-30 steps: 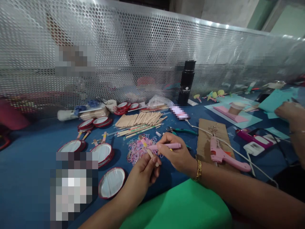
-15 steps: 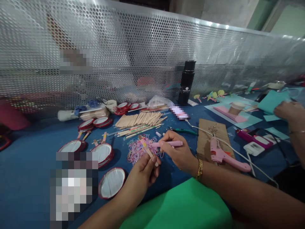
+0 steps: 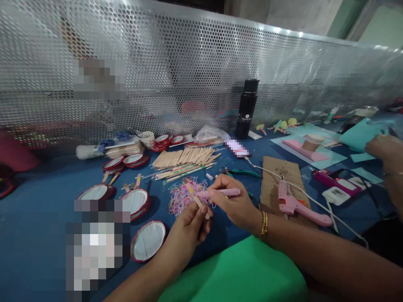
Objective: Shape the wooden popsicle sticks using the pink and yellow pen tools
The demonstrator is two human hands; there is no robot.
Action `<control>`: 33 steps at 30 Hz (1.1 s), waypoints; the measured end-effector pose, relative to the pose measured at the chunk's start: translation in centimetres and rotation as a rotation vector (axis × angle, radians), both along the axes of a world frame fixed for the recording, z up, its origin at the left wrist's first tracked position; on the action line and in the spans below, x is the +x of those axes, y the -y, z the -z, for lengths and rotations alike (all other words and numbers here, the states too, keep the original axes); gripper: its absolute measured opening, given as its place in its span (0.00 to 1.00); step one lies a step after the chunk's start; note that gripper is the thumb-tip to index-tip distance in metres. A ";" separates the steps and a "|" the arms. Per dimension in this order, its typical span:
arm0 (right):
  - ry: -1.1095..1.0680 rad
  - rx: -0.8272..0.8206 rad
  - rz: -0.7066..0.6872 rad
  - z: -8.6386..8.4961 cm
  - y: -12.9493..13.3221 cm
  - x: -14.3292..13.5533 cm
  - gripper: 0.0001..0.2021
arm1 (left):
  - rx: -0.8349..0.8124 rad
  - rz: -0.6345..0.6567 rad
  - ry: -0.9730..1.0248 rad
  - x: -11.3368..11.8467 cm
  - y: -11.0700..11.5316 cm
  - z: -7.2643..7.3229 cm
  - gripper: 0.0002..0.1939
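Observation:
My left hand (image 3: pixel 194 222) is closed on the lower part of a wooden craft stick (image 3: pixel 197 200), held at a slant. Its top end is coloured brown, with a yellow band below. A pink marker (image 3: pixel 225 192) is pinched in my right hand (image 3: pixel 234 201), its tip at or very near the stick just under the yellow. Beneath both hands lies a tangled heap of small pastel rubber bands (image 3: pixel 178 199). Behind that, plain craft sticks (image 3: pixel 185 157) are spread in a pile. Left of my hands are round red-rimmed tins (image 3: pixel 147 241), some with coloured sticks beside them.
A pink glue gun (image 3: pixel 291 205) rests on cardboard (image 3: pixel 267 176) at right, with a white cable (image 3: pixel 273 178) crossing. A black flask (image 3: pixel 247 109) stands before the perforated metal screen (image 3: pixel 195 63). Another person's hand (image 3: pixel 385 151) holds turquoise paper (image 3: pixel 359 134). Green material (image 3: pixel 239 272) lies in front.
The marker has shifted slightly left, its tip now closer against the stick. My left hand has barely moved. At right, the other person's hand and turquoise paper have shifted a little.

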State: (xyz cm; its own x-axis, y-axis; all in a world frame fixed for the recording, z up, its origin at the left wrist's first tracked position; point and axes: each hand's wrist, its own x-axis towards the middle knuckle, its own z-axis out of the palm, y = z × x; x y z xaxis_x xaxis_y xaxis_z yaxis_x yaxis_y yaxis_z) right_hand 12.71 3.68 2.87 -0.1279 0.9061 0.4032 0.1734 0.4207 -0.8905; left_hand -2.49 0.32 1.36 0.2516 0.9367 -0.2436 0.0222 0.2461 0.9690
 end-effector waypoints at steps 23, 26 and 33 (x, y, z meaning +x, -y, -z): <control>0.035 0.025 0.018 -0.2 0.1 -0.1 0.07 | 0.007 0.000 0.009 0.0 0.0 0.1 0.22; 0.008 0.020 0.032 -0.2 0.0 0.0 0.07 | 0.009 -0.001 0.006 0.0 0.0 0.0 0.21; 0.045 0.025 0.017 -0.3 0.2 0.0 0.06 | -0.012 -0.003 0.005 0.1 0.0 0.0 0.23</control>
State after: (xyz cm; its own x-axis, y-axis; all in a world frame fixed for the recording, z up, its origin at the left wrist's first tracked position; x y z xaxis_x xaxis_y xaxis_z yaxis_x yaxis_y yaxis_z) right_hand 12.68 3.52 3.13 -0.1313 0.8979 0.4201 0.2203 0.4396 -0.8707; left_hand -2.43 0.32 1.39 0.2500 0.9345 -0.2536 0.0164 0.2578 0.9661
